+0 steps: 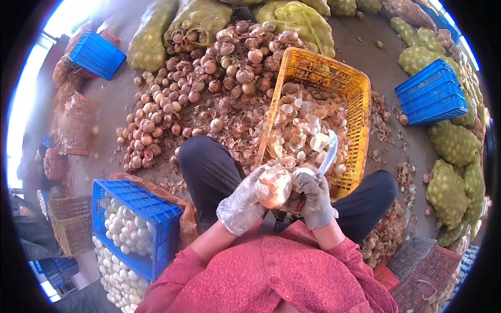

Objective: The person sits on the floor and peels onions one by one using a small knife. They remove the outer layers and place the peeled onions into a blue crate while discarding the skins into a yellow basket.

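Observation:
My left hand (241, 205), in a pale, thin glove, is closed around an onion (275, 188) with brownish, partly loosened skin. Close by on the right, my right hand (315, 202), in a greyish glove, grips a knife (330, 154); its curved blade points up and away from me. The right fingers are against or very near the onion's right side; whether they touch it I cannot tell. Just beyond both hands, a yellow plastic crate (359, 136) stands tilted between my knees, with onion skins and cut pieces (308, 133) inside. The knife handle is hidden by the fingers.
Unpeeled onions (209, 68) lie heaped on the floor ahead and to the left. A blue crate (169, 221) beside my left knee contains peeled white onions (128, 224). Filled green mesh sacks (448, 193) line the right, near another blue crate (432, 94). Loose skins litter the floor.

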### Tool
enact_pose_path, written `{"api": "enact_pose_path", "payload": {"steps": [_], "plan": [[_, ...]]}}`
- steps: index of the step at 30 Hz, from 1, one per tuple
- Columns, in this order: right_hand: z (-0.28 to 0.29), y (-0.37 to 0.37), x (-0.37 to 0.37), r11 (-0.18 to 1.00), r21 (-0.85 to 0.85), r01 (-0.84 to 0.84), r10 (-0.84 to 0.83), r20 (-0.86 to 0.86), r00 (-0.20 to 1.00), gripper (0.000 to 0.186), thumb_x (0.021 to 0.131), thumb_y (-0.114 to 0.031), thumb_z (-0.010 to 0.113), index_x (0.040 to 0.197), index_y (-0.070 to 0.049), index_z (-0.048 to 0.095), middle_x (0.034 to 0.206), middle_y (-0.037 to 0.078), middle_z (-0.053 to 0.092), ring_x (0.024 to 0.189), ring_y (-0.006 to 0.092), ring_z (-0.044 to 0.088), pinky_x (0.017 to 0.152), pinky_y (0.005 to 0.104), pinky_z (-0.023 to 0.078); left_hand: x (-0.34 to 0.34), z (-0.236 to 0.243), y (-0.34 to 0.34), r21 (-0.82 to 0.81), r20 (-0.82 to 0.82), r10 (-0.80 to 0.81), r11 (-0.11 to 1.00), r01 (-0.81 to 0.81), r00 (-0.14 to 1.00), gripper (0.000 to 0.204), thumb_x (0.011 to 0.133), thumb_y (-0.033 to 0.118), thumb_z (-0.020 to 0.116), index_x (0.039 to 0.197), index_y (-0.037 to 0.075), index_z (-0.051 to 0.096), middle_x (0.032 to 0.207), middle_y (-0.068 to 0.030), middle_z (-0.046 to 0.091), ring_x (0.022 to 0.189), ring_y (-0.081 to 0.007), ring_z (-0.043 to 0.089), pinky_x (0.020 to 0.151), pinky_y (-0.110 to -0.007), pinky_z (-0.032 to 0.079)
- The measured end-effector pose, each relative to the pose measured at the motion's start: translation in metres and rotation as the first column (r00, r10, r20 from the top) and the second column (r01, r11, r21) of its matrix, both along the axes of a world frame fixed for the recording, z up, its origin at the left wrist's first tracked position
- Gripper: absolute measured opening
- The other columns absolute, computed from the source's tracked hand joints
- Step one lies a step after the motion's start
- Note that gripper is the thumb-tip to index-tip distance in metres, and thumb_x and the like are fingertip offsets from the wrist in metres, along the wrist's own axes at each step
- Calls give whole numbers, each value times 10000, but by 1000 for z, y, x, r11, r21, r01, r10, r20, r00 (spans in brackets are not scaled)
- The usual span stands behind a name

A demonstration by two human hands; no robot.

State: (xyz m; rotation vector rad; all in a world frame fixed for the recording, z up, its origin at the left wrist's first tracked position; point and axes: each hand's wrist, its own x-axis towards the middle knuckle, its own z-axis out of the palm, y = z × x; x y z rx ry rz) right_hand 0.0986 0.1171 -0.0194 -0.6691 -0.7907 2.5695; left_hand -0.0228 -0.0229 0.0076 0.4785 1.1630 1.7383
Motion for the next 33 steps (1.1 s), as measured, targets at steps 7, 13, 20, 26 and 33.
{"api": "enact_pose_path", "payload": {"steps": [7,13,20,26,33], "plan": [[19,22,-3,345,892,-293,-7,315,949,178,892,-61,685,1048,24,672,764,48,679,643,118,663,552,258,506,-6,-2,-7,-98,189,40,995,-21,981,576,863,112,783,1346,14,485,1317,-127,598,1176,-252,624,1003,-403,544],[-26,101,4,430,820,-378,-229,504,833,369,965,-268,688,1210,5,648,815,40,716,659,146,682,540,283,532,-25,27,-9,-31,411,83,997,-77,908,557,832,98,811,1301,-5,528,1213,-124,659,1061,-262,676,911,-407,592],[-27,10,15,682,655,-326,69,385,920,614,1011,-450,554,1421,-2,470,1345,135,609,1193,255,624,956,425,558,-42,70,35,-83,-910,-100,995,58,403,732,775,208,846,1389,-14,514,1285,-144,597,1157,-259,615,939,-359,531],[14,29,1,886,448,-120,55,156,986,335,980,-186,632,1262,-19,566,982,51,688,857,131,686,725,260,562,-2,29,33,120,478,87,979,-164,874,848,818,155,849,1486,78,333,1273,-82,609,1101,-204,644,917,-353,575],[69,27,3,218,904,-368,-64,389,919,96,874,-59,737,936,-18,675,690,52,582,620,93,580,555,291,463,-20,30,23,145,525,78,973,-180,848,910,786,92,830,1525,97,300,1396,-122,519,1240,-287,575,955,-483,566]]}}
